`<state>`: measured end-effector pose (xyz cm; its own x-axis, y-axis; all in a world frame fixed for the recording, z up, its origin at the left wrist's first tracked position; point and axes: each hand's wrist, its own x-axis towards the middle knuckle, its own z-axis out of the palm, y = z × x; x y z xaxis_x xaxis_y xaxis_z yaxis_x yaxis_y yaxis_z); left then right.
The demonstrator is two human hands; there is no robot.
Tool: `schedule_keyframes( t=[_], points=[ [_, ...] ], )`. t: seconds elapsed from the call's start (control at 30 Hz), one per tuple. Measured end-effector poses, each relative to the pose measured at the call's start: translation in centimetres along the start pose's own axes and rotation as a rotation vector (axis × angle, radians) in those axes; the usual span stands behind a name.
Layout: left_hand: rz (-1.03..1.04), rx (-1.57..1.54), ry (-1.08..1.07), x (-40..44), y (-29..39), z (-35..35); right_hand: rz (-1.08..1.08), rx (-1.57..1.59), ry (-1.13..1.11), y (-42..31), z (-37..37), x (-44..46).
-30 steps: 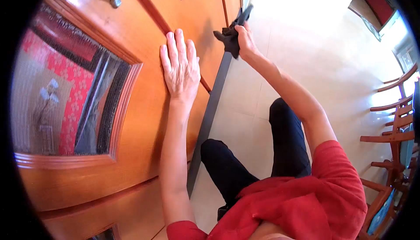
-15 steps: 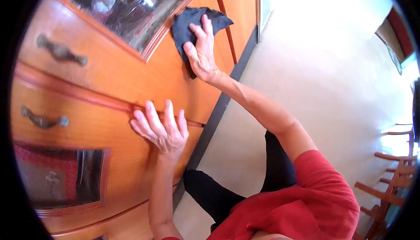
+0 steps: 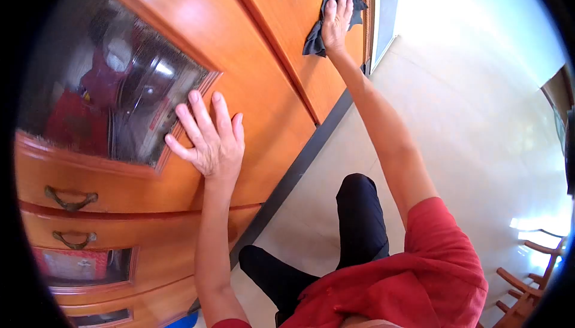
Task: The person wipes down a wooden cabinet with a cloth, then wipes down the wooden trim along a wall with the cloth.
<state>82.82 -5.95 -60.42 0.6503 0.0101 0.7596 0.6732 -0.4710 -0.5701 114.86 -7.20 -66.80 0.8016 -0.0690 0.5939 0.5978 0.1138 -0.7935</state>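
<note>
My right hand presses a dark grey cloth against the wooden cabinet, on a panel at its far end. The cloth is bunched and hangs out past both sides of the fingers. With fingers spread, my left hand rests on the cabinet door beside the frame of a glass pane. Nothing is in that hand. Behind the glass, red and dark objects show dimly through reflections.
Two metal handles, an upper handle and a lower handle, stick out at the left. A dark base strip runs along the cabinet's foot. Wooden chairs stand at the lower right on the pale floor.
My right hand has carried the cloth farther along the cabinet, up and right in view. My left hand has moved up beside the glass pane. The view has shifted too.
</note>
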Motion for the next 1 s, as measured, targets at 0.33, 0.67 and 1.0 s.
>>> schedule_keyframes(
  t=[0.33,0.67,1.0],
  points=[
    [0.051,0.121,-0.032,0.0,0.2,0.4,-0.388,0.037,-0.146,-4.8,-0.6,0.8],
    [0.059,0.145,-0.049,0.0,0.5,0.6,0.147,0.033,0.017,11.6,-2.0,0.4],
    [0.056,0.138,-0.076,0.0,0.6,0.7,-0.140,0.034,-0.085,4.7,-1.8,-2.7]
  ],
)
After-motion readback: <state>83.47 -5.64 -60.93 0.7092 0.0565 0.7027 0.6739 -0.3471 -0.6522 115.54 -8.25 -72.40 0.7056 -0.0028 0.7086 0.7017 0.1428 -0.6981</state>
